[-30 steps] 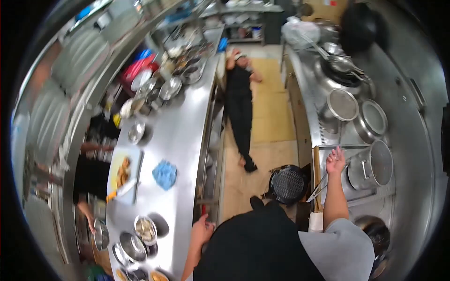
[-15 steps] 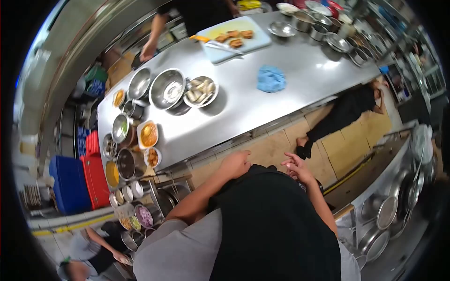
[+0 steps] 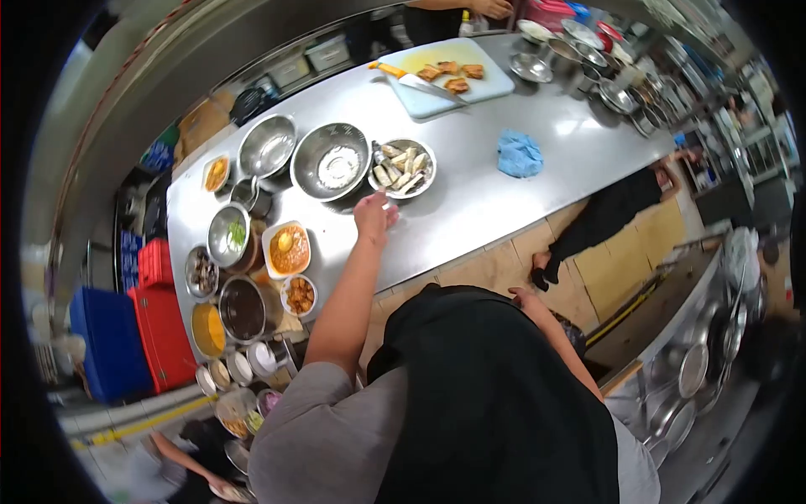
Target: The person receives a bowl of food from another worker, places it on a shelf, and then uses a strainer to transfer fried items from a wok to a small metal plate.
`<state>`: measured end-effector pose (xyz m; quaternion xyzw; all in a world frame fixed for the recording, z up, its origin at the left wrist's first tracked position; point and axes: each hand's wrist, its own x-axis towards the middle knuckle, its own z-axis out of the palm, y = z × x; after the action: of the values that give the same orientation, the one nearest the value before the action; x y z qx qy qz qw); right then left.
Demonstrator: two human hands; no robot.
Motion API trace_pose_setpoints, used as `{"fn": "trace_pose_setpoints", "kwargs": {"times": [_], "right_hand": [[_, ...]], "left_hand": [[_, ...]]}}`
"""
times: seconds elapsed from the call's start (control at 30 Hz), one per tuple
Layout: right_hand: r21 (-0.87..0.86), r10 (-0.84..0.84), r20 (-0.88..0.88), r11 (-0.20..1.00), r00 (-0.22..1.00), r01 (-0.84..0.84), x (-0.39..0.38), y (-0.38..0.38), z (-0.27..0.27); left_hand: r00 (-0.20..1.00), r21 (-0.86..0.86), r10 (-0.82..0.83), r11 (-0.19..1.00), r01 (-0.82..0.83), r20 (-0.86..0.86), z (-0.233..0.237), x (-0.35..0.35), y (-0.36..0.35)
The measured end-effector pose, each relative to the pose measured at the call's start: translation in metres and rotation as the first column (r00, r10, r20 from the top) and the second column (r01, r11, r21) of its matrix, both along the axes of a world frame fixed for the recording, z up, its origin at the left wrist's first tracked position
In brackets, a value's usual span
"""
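Observation:
My left hand [image 3: 375, 217] reaches over the steel table [image 3: 453, 202], just below a bowl of pale, silvery pieces [image 3: 403, 170]. It is blurred, and whether its fingers touch the bowl's rim or hold anything cannot be made out. An empty large steel bowl [image 3: 331, 163] stands left of that bowl. My right hand [image 3: 522, 297] is low by the dark apron, its fingers mostly hidden. A blue crumpled cloth [image 3: 520, 154] lies on the table to the right.
A white cutting board [image 3: 420, 102] bears browned pieces and an orange-handled knife [image 3: 417, 82]. Food containers crowd the table's left end. Co-workers are at the far side, right end and lower left. Pans [image 3: 693, 370] stand at the right.
My left hand has moved from near my body up and forward over the table. My right hand has drawn back towards the apron. The co-worker across the table has moved right.

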<state>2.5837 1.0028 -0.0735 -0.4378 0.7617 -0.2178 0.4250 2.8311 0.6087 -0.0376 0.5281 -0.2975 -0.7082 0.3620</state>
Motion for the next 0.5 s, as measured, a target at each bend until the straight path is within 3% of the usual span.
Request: {"fn": "trace_pose_setpoints", "kwargs": {"times": [0.17, 0.23, 0.4, 0.43, 0.5], "right_hand": [[-0.058, -0.203, -0.082, 0.978, 0.976, 0.199, 0.060, 0.037, -0.016], [-0.094, -0.472, -0.005, 0.878, 0.881, 0.470, 0.082, 0.059, -0.016], [-0.193, -0.603, -0.091, 0.791, 0.793, 0.580, 0.119, 0.131, -0.048], [-0.125, -0.649, -0.058, 0.759, 0.759, 0.640, 0.127, 0.143, -0.047], [-0.060, -0.712, -0.028, 0.702, 0.702, 0.710, 0.141, 0.159, -0.035]], "left_hand": [[0.997, -0.019, -0.065, 0.998, 0.064, -0.033, -0.012, -0.025, -0.027], [0.993, -0.085, -0.117, 0.989, 0.117, 0.005, -0.009, -0.038, -0.016], [0.973, -0.313, -0.216, 0.921, 0.230, 0.078, 0.019, -0.061, 0.016], [0.965, -0.250, -0.249, 0.932, 0.261, 0.077, 0.018, -0.067, 0.016], [0.952, -0.284, -0.277, 0.909, 0.304, 0.129, 0.015, -0.075, 0.019]]}}
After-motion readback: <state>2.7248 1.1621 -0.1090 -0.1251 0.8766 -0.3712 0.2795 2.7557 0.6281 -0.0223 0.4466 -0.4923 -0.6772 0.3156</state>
